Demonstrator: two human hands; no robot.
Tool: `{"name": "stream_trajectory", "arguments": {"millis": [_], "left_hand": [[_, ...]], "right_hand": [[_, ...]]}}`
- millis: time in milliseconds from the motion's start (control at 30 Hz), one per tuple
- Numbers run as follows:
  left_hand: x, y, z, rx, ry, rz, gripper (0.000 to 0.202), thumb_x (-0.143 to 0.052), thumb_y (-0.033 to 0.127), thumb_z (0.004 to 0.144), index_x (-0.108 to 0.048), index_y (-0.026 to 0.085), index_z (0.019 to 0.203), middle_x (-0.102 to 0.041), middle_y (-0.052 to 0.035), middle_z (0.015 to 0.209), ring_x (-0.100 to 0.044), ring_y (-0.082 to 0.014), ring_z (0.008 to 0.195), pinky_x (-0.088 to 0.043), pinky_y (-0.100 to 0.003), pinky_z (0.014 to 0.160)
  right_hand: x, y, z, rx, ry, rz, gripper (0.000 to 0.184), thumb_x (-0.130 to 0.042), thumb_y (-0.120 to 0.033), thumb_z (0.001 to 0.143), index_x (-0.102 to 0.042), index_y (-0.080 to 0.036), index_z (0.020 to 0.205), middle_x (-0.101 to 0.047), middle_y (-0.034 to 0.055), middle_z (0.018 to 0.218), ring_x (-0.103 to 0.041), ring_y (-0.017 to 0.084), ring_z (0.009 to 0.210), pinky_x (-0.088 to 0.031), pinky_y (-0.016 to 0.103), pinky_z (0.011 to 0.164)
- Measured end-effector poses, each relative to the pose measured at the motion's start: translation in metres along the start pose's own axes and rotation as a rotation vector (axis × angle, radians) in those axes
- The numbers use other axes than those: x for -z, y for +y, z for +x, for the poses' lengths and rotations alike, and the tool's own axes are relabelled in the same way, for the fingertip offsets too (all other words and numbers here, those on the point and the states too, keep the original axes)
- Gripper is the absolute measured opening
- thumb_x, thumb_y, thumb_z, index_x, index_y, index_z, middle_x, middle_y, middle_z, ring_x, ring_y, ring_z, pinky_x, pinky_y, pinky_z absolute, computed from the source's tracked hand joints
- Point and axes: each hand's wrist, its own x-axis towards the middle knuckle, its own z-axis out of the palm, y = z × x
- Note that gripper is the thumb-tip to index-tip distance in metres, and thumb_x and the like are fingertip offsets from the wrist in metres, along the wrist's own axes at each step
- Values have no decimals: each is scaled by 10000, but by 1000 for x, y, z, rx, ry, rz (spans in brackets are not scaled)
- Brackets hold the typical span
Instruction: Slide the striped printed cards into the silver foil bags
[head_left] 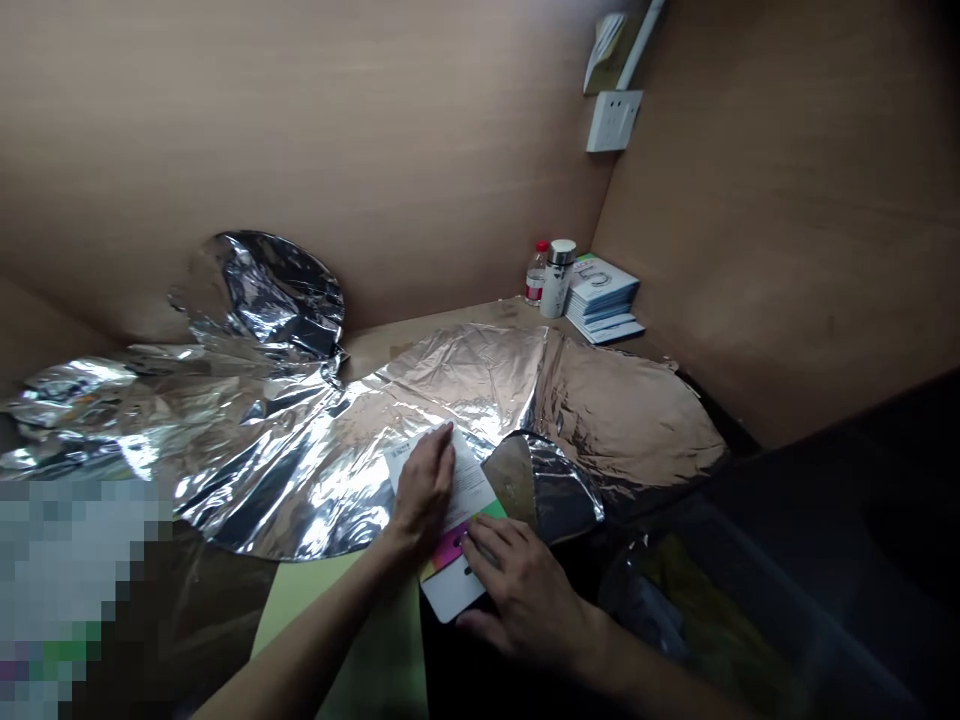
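1. Left hand point(424, 490) pressed flat on a printed white card point(471, 487); right hand point(527, 590) gripping its rainbow-striped lower end. Hands close together, both on the card.
2. Card over the edge of crumpled silver foil point(442, 395), possibly packaging; dim view.
3. Green sheet point(360, 620) just below.

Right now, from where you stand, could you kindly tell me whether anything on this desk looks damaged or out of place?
Yes, the silver foil sheet looks badly creased and crumpled across the desk, and a curled flap folds over beside the right hand, so it does not lie flat.
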Motion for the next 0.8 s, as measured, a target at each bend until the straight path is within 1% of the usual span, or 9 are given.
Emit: {"name": "stream_trajectory", "arguments": {"millis": [67, 167, 233, 300, 400, 600, 667, 733, 800], "left_hand": [[12, 1, -5, -13, 48, 6, 423, -328, 268, 1042, -673, 196, 1277, -716, -134, 1267, -654, -270, 1219, -518, -471, 1078], [31, 6, -29, -79, 6, 27, 289, -473, 292, 999, -729, 225, 1115, -730, -122, 1211, -667, -298, 1168, -553, -484, 1031], [41, 5, -53, -109, -63, 77, 261, -617, 367, 952, -723, 233, 1148, -703, -135, 1307, -631, -353, 1247, -544, -538, 1056], [47, 0, -75, -121, -128, 129, 360, -693, 430, 921, -687, 233, 1222, -635, -149, 1438, -536, -397, 1386, -508, -586, 1111], [47, -11, -95, -144, -171, 152, 383, -679, 436, 951, -630, 232, 1271, -569, -140, 1529, -440, -371, 1489, -487, -576, 1157], [45, -21, -95, -226, -181, 186, 343, -649, 388, 978, -580, 223, 1271, -546, -145, 1550, -401, -361, 1518, -500, -572, 1158], [48, -22, -94, -253, -198, 178, 318, -654, 374, 972, -584, 222, 1242, -557, -145, 1540, -400, -371, 1516, -514, -575, 1144], [51, -23, -93, -269, -216, 175, 295, -646, 380, 977, -592, 221, 1220, -552, -147, 1545, -394, -381, 1517, -525, -578, 1131], [54, -23, -91, -292, -244, 182, 281, -626, 398, 991, -604, 221, 1209, -538, -147, 1559, -377, -388, 1524, -525, -584, 1130]], "right_hand": [[0, 0, 2, -1, -25, -30, 774, -690, -574, 930, -469, -151, 1539, -521, 167, 1544, -413, 348, 1443, -321, 515, 1203], [-1, -1, 4, -10, -15, -44, 747, -716, -554, 913, -494, -157, 1506, -557, 154, 1492, -464, 339, 1375, -350, 515, 1166], [-2, -1, 4, -14, -2, -52, 740, -717, -543, 916, -488, -156, 1504, -565, 148, 1471, -489, 326, 1332, -379, 500, 1138], [-3, -1, 4, -27, 14, -76, 750, -723, -547, 914, -480, -159, 1508, -552, 150, 1471, -484, 329, 1323, -398, 497, 1119], [-5, 0, 5, -78, 38, -115, 810, -775, -599, 858, -501, -181, 1495, -541, 148, 1452, -452, 355, 1332, -406, 501, 1118], [-7, -1, 9, -115, 38, -177, 1051, -811, -714, 752, -405, -226, 1589, -518, 166, 1422, -453, 393, 1293, -416, 552, 1110], [-2, 2, 9, -120, 49, -170, 1008, -801, -748, 736, -489, -200, 1522, -530, 170, 1384, -467, 386, 1274, -418, 545, 1111], [5, 5, 8, -113, 55, -160, 903, -771, -766, 756, -581, -177, 1415, -544, 169, 1351, -478, 369, 1263, -415, 519, 1117], [13, 9, 6, -89, 41, -168, 808, -732, -748, 813, -604, -182, 1376, -555, 159, 1337, -490, 352, 1255, -416, 498, 1110]]}}
